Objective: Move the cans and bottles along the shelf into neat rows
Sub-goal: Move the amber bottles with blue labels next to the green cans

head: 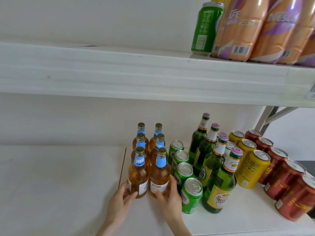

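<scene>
Several amber bottles with blue neck labels stand in two rows on the lower white shelf. My left hand grips the base of the front left amber bottle. My right hand grips the base of the front right amber bottle. To their right runs a row of green cans, then a row of green glass bottles, then yellow cans and red cans.
The upper shelf hangs over the rows and carries a green can and shrink-wrapped coffee bottles at the right. A grey shelf bracket stands behind the red cans. Bare shelf lies left of the amber bottles.
</scene>
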`<act>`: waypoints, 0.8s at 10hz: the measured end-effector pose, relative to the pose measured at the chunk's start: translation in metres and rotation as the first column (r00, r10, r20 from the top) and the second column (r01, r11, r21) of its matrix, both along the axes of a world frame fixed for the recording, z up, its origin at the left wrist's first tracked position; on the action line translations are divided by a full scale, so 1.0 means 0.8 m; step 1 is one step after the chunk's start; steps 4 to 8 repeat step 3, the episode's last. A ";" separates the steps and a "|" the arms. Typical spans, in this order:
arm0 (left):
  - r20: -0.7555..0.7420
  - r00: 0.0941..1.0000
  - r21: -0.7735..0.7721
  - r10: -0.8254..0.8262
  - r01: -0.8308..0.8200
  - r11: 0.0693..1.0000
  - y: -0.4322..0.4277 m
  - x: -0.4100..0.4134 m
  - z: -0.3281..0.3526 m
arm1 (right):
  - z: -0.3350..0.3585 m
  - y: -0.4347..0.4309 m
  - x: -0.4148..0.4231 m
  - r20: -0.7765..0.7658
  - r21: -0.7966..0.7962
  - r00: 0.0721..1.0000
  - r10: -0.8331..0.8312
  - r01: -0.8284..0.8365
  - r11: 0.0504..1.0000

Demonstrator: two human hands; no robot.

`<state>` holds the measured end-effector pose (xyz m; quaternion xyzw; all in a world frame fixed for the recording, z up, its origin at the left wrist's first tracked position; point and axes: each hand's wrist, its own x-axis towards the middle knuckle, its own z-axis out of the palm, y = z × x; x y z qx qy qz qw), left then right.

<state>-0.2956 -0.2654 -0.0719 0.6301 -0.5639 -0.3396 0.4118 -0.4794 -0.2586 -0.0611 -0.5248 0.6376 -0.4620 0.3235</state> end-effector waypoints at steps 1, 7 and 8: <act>0.338 0.939 -0.048 -0.057 0.077 0.996 0.008 0.013 0.012 | 0.010 0.010 0.001 -0.197 -0.037 0.980 -0.025 0.018 0.999; 0.837 0.524 -0.323 0.159 0.237 0.916 0.070 0.051 0.028 | 0.023 0.076 0.015 -0.700 -0.013 0.714 0.008 -0.024 1.000; 0.837 0.524 -0.323 0.159 0.237 0.916 0.070 0.051 0.028 | 0.023 0.076 0.015 -0.700 -0.013 0.714 0.008 -0.024 1.000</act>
